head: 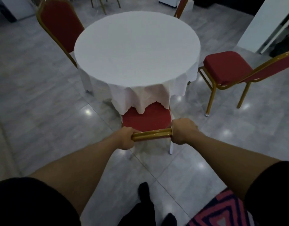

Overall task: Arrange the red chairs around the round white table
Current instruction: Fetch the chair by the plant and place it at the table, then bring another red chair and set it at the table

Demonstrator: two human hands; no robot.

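Note:
A round table (137,48) under a white cloth stands in the middle of the floor. Right in front of me is a red chair (147,119) with a gold frame; its seat is partly under the hanging cloth. My left hand (125,138) grips the left end of its gold top rail, my right hand (183,131) the right end. A second red chair (60,25) stands at the table's left side, its seat tucked under. A third red chair (227,67) stands apart from the table on the right. Part of another chair's back (181,7) shows behind the table.
The floor is glossy grey tile with light reflections. A white pillar or panel (264,22) rises at the right, with a dark object on the floor beside it. More gold chair legs (101,4) stand at the back. My feet in dark socks (145,204) are below.

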